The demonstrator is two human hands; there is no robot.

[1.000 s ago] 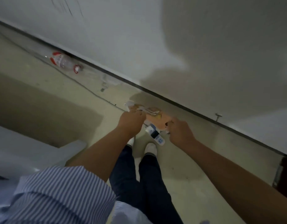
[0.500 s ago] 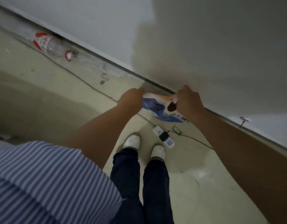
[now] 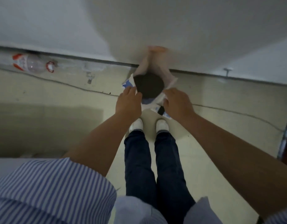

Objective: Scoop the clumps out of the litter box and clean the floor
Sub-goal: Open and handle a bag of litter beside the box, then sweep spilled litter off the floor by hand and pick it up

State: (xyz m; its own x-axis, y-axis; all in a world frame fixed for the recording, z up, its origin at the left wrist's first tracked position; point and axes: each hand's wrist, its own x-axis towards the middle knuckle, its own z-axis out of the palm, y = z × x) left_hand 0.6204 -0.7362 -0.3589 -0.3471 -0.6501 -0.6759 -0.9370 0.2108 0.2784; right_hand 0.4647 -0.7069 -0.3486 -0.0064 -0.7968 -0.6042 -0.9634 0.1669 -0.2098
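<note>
In the head view, at frame centre, the left hand (image 3: pixel 129 101) and right hand (image 3: pixel 177 101) each pinched an edge of a plastic bag (image 3: pixel 167 78), holding its dark mouth open above the floor (image 3: pixel 59 97). A plastic bottle (image 3: pixel 32 64) lay against the wall (image 3: pixel 139 21), upper left.

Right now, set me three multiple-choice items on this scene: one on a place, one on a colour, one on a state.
1. Where does the plastic bottle lie?
A. by the wall
B. between the shoes
C. in the bag

2. What colour are the shoes?
A. black
B. red
C. white

3. How is the bag held?
A. shut in one hand
B. mouth spread open by both hands
C. flat on the floor

Key: 1 A, it lies along the wall's foot; 2 C, both toes show white; 3 B, the left hand and right hand hold its mouth's edges apart.
</note>
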